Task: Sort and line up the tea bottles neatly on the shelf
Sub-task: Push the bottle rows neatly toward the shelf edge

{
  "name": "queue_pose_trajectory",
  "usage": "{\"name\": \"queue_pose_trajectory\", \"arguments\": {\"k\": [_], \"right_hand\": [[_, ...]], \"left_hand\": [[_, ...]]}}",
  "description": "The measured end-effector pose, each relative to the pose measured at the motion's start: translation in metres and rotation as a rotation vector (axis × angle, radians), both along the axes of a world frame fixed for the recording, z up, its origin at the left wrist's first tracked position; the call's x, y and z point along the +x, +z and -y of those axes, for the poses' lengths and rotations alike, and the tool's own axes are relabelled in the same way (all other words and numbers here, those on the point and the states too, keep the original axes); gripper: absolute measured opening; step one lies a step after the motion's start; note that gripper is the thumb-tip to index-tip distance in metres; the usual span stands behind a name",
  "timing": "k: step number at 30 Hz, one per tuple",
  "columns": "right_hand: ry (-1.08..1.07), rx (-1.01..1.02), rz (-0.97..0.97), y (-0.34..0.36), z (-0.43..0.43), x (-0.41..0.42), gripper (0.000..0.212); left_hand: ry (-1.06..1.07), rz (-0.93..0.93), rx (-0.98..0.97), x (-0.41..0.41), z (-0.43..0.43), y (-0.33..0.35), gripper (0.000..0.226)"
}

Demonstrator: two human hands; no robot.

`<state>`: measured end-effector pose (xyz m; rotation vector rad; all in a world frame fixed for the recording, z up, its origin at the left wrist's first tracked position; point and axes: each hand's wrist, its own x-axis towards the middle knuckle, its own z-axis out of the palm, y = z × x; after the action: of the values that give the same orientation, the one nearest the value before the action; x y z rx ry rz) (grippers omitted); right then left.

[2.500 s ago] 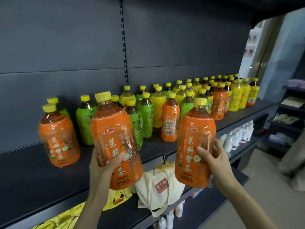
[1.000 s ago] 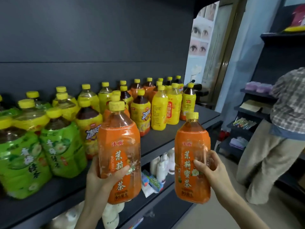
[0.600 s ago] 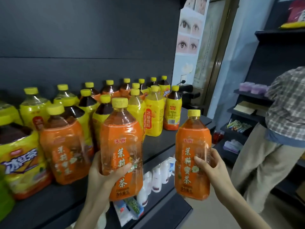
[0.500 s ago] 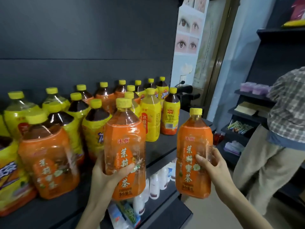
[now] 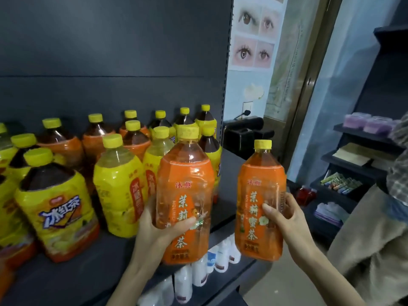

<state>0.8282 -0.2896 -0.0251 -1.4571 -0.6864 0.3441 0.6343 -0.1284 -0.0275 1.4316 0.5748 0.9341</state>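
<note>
My left hand [image 5: 159,228] grips an orange jasmine tea bottle [image 5: 185,184] with a yellow cap, held upright above the front edge of the dark shelf [image 5: 84,270]. My right hand [image 5: 287,217] grips a second orange tea bottle [image 5: 258,195] of the same kind, upright and out past the shelf's right end. On the shelf stand several yellow-capped bottles: a yellow iced black tea bottle [image 5: 55,206] at the front left, a yellow bottle [image 5: 119,188] beside it, and orange bottles [image 5: 64,144] behind.
A lower shelf [image 5: 220,283] holds white bottles [image 5: 198,270]. A person in a plaid shirt [image 5: 397,180] stands at the right by another dark shelving unit [image 5: 357,151]. A poster of eyes [image 5: 254,36] hangs beyond the shelf's end.
My view and both held bottles have travelled right along the shelf, from the green and orange section to its right end by the yellow bottles. Both grips are unchanged.
</note>
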Motion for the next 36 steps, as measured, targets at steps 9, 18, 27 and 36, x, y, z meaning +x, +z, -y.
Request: {"name": "queue_pose_trajectory", "arguments": {"k": [9, 18, 27, 36], "right_hand": [[0.158, -0.018, -0.008, -0.001, -0.02, 0.145, 0.054], [0.273, 0.023, 0.03, 0.004, -0.049, 0.229, 0.056], [0.271, 0.051, 0.092, -0.018, -0.088, 0.248, 0.081], [0.316, -0.06, 0.221, -0.021, -0.125, 0.262, 0.098]], "left_hand": [[0.22, 0.063, 0.049, 0.112, 0.042, -0.001, 0.082], [0.51, 0.049, 0.067, 0.211, 0.061, -0.017, 0.083], [0.648, -0.011, 0.113, 0.269, 0.039, -0.036, 0.091], [0.717, -0.144, 0.209, 0.309, 0.005, -0.031, 0.097]]}}
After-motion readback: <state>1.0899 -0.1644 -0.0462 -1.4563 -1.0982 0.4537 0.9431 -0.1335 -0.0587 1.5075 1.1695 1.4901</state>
